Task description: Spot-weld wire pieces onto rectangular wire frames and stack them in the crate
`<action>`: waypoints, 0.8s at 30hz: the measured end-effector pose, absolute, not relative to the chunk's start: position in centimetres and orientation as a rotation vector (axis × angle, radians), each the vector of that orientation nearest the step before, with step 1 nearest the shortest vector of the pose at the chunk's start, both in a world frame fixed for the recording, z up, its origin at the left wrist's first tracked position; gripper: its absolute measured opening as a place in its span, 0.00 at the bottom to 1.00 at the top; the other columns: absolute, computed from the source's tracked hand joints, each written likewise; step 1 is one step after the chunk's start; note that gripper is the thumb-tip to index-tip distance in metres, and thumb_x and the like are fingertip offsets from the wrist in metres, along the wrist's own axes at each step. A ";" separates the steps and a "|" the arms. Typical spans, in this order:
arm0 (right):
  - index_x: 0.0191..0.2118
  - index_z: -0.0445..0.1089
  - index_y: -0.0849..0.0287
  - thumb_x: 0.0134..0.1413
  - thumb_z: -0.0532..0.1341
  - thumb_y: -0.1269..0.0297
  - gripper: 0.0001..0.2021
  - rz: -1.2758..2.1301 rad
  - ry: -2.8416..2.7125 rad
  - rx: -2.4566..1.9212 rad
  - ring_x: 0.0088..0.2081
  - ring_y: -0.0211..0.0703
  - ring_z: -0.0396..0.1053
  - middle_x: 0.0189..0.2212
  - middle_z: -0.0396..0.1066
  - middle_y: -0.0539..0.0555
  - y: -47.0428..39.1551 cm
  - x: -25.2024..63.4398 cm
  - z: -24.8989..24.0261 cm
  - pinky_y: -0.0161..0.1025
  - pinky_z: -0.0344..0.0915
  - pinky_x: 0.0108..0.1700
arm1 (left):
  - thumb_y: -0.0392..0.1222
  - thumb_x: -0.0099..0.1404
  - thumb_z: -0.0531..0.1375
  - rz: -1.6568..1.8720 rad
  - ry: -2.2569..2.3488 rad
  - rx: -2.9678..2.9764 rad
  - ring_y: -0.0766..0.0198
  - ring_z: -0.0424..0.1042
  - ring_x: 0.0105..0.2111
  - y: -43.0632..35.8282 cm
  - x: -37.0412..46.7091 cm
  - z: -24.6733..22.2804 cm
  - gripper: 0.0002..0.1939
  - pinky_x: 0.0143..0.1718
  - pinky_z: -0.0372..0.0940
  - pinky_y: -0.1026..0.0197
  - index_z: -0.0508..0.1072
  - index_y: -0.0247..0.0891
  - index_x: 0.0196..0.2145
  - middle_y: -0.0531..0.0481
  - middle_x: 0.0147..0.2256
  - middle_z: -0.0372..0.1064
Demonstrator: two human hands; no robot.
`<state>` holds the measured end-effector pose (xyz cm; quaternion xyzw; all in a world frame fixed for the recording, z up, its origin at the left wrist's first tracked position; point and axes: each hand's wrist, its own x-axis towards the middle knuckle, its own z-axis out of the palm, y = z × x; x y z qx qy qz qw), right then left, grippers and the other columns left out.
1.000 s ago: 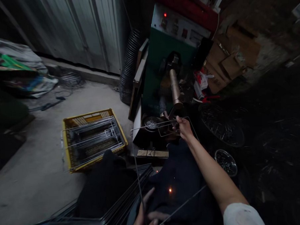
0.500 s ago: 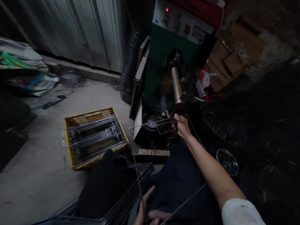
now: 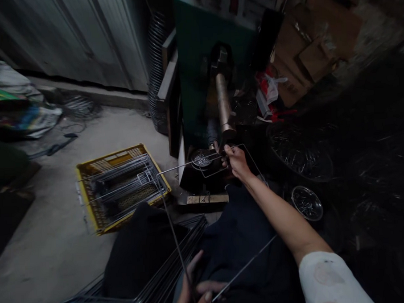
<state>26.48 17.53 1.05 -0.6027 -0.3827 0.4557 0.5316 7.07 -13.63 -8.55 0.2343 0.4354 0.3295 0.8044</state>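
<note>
A large bent wire frame stretches from my lap to the machine. My right hand is closed on its far part, just below the machine's copper-coloured rod. Near the bottom edge, my left hand grips the frame's near end, with the index finger extended. A round dish of small metal pieces sits left of my right hand. More bent wire frames lie stacked across my left leg.
A yellow crate holding wire frames stands on the floor at left. The green machine rises ahead. At right are a bowl of small metal parts and cardboard. A coiled spring-like hose leans by the wall.
The view has shifted, so the machine and crate appear farther left. Both hands keep their grip on the wire frame, whose left corner has swung left and slightly lower.
</note>
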 end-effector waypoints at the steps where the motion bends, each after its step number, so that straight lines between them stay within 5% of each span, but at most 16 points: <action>1: 0.27 0.63 0.60 0.54 0.62 0.49 0.18 1.127 -0.916 -1.443 0.10 0.31 0.61 0.13 0.64 0.45 17.5 26.6 1.3 0.25 0.54 0.11 | 0.62 0.53 0.61 0.736 0.951 0.528 0.38 0.74 0.36 -13.7 7.2 -7.9 0.56 0.48 0.62 0.37 0.26 0.54 0.65 0.45 0.33 0.77; 6: 0.30 0.67 0.62 0.52 0.66 0.54 0.15 1.292 -1.033 -1.502 0.15 0.37 0.69 0.18 0.71 0.50 16.1 29.3 3.8 0.27 0.60 0.13 | 0.59 0.57 0.60 0.785 1.033 0.562 0.42 0.75 0.35 -13.4 7.3 -4.5 0.48 0.43 0.65 0.40 0.37 0.53 0.66 0.43 0.35 0.77; 10: 0.35 0.69 0.61 0.46 0.70 0.63 0.12 1.091 -0.970 -1.488 0.19 0.35 0.72 0.23 0.74 0.49 12.4 35.2 7.1 0.24 0.61 0.17 | 0.59 0.55 0.63 0.772 1.088 0.584 0.46 0.76 0.36 -13.1 7.2 -1.8 0.49 0.47 0.64 0.43 0.39 0.53 0.66 0.47 0.37 0.78; 13: 0.37 0.69 0.60 0.46 0.69 0.61 0.13 0.864 -0.871 -1.533 0.21 0.32 0.72 0.24 0.75 0.48 8.5 41.1 7.9 0.23 0.61 0.21 | 0.57 0.53 0.66 0.723 1.109 0.620 0.49 0.77 0.38 -12.7 7.2 -0.8 0.53 0.43 0.67 0.48 0.37 0.56 0.66 0.51 0.39 0.79; 19: 0.34 0.69 0.59 0.57 0.61 0.58 0.09 0.543 -0.970 -2.152 0.21 0.33 0.71 0.24 0.75 0.49 -1.4 51.0 1.9 0.26 0.62 0.22 | 0.56 0.50 0.70 0.699 1.117 0.574 0.54 0.78 0.36 -12.4 7.9 0.1 0.58 0.38 0.72 0.57 0.36 0.60 0.66 0.55 0.35 0.80; 24: 0.29 0.72 0.61 0.49 0.68 0.67 0.05 0.554 -0.842 -2.670 0.37 0.43 0.76 0.30 0.76 0.55 -8.7 54.4 -4.2 0.36 0.68 0.41 | 0.58 0.50 0.69 0.639 1.164 0.649 0.49 0.77 0.42 -12.5 7.7 1.0 0.53 0.42 0.72 0.50 0.39 0.68 0.64 0.58 0.39 0.80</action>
